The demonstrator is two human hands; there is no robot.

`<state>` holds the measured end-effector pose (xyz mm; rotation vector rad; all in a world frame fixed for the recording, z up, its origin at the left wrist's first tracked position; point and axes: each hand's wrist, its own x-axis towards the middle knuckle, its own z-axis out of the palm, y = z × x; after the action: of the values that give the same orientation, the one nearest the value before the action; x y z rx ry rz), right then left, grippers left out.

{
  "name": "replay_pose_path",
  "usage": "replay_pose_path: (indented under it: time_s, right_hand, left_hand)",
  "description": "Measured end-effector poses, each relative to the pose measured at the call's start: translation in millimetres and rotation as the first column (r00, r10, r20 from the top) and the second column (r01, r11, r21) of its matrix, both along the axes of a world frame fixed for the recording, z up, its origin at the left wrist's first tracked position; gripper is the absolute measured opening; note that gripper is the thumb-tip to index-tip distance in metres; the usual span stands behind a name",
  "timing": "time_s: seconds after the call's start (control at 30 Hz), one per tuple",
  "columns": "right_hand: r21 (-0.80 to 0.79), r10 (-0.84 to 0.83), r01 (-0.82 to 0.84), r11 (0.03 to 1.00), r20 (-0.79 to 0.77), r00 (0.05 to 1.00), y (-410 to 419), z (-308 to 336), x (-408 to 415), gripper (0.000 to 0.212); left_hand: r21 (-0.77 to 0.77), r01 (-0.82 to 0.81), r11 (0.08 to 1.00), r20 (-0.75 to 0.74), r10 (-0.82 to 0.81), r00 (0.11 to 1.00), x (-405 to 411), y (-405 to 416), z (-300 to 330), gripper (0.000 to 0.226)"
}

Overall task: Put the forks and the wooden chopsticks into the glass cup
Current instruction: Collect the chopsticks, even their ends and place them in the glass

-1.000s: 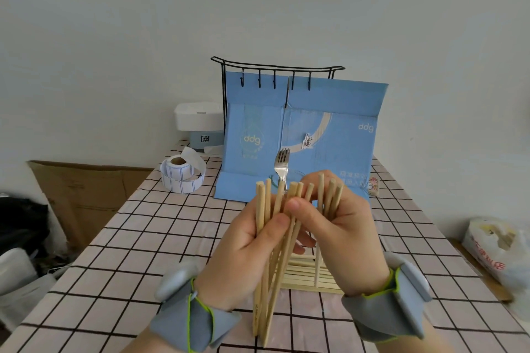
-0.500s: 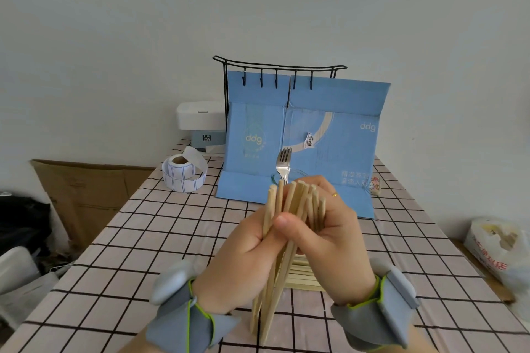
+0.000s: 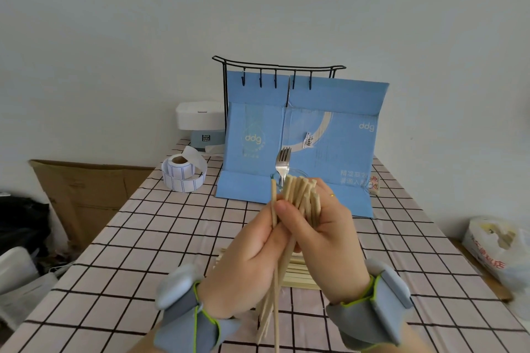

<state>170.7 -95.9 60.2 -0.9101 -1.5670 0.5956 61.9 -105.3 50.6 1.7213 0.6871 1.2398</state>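
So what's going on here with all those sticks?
A person is gathering a bundle of wooden chopsticks upright between both hands, the left hand and right hand closed around it above a checked table. A fork already stands in the glass cup just behind. More chopsticks lie on the table beneath the hands.

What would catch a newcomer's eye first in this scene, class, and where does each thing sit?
First, the two hands, left hand and right hand, clasped together around a bundle of wooden chopsticks held upright in the centre foreground. Just behind them a metal fork stands tines up in a glass cup. Behind that, a blue cardboard box, flattened, leans against a black wire rack at the far end of the checked table.
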Motion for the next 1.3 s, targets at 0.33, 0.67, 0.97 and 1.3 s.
replay_pose_path:
  time_s: [0.33, 0.67, 0.97, 1.3]
  right_hand:
    - [-0.070, -0.010, 0.001, 0.998, -0.119, 0.993, 5, -1, 0, 0.037]
    - [-0.072, 0.075, -0.085, 0.994, -0.125, 0.989, 2, 0, -2, 0.018]
    - [0.003, 0.036, -0.036, 0.999, -0.036, 0.999, 7, 0, 2, 0.009]
    - [-0.009, 0.090, -0.091, 0.996, -0.060, 0.994, 4, 2, 0, 0.019]
  left_hand:
    - [0.064, -0.252, 0.966, -0.052, 0.255, 0.966, -5, 10, -6, 0.023]
    - [0.060, -0.284, 0.957, 0.020, 0.284, 0.959, -2, 24, -10, 0.016]
    - [0.124, -0.233, 0.965, 0.201, 0.206, 0.958, 1, 19, -19, 0.026]
    - [0.195, -0.244, 0.950, 0.036, 0.242, 0.970, -6, 21, -24, 0.021]
